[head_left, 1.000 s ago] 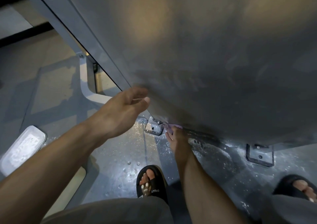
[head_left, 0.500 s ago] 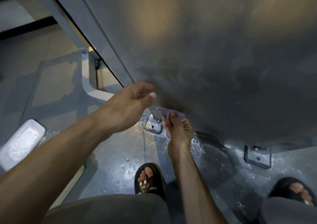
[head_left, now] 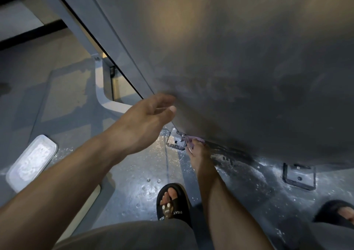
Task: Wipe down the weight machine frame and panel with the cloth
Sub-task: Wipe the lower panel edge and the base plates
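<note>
Low down, the cloth sits at the bottom left corner of the panel, pinched in the right hand, fingers curled round it; a bracket lies just beside it on the wet floor; the left hand grips the panel's left edge; the frame runs alongside that edge; a tray lies well apart at left; sandals stand near.
</note>
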Available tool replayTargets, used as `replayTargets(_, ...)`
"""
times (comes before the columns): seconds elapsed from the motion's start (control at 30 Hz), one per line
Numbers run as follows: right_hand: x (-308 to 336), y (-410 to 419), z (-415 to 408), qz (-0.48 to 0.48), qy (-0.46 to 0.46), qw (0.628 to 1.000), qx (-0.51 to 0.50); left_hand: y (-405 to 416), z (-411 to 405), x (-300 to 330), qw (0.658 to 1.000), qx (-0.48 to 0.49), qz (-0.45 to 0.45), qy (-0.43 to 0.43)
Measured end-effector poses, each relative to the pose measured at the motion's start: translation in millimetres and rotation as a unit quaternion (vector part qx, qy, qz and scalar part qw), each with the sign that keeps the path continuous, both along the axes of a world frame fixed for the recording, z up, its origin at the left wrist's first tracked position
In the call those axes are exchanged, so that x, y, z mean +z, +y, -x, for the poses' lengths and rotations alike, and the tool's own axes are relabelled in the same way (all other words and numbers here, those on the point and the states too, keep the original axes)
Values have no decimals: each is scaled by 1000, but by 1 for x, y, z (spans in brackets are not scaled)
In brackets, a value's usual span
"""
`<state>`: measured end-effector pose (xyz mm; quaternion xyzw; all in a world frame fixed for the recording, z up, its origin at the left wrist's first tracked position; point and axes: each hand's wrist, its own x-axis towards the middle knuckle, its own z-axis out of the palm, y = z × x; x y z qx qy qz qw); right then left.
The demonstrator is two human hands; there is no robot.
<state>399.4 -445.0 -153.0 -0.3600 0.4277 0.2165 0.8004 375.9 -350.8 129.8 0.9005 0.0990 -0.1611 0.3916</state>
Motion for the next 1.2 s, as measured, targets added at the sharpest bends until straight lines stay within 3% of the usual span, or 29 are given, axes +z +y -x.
replayTargets(0.3,24,24,-5,-67,-7,997,-30,-2,2,4,1000,-3,4,-3)
replayTargets(0.47,44,35,-2,-165,-49,985,-9,-7,3,7,1000,-14,-1,1)
replayTargets(0.63,33,8,-2,-109,-40,991,65,-8,1,7,1000,-12,-18,-5)
replayTargets(0.77,32,6,-2,-119,-29,992,10,-10,-3,6,1000,-5,-18,-4)
replayTargets(0.93,71,6,14,-136,-134,981,-40,-9,-1,5,1000,-16,-20,-3)
replayTargets(1.0,66,0,25,-83,-159,984,-25,-5,0,5,1000,-12,-14,-3)
replayTargets(1.1,35,-3,39,10,-71,997,4,-4,3,7,1000,-3,-6,-1)
replayTargets(1.2,5,-1,45,25,14,999,-39,-4,1,6,1000,-10,-8,-6)
